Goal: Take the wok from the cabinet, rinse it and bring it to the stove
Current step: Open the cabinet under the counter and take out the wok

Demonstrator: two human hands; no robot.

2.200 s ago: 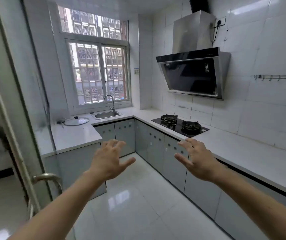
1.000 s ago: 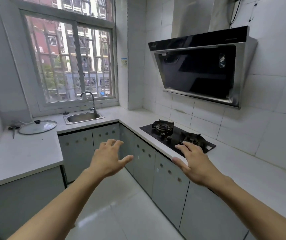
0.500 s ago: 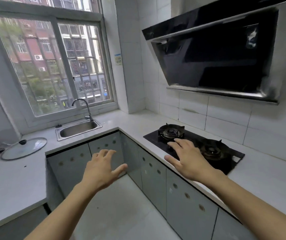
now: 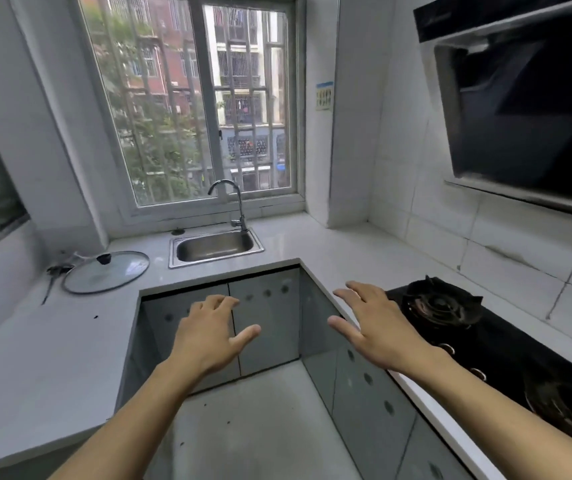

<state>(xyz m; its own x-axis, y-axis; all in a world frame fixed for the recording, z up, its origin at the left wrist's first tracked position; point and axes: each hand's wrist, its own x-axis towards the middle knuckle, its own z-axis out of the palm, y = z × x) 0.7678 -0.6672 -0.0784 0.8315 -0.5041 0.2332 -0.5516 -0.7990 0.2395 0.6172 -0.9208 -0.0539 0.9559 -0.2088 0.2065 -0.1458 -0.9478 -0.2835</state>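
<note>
Hands held out with fingers spread and empty: your left hand [image 4: 213,336] hovers right before the closed cabinet doors [image 4: 265,329] under the sink [image 4: 215,245], nearer than your right hand [image 4: 378,329] by the stove [image 4: 485,344]. Wok is not visible; presumably it sits behind those doors.

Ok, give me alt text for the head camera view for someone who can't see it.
Two bare hands, left hand and right hand, reach out open and empty over closed grey cabinet doors in a white kitchen corner. A steel sink sits under the window, a round glass lid left, a black gas stove right.
</note>
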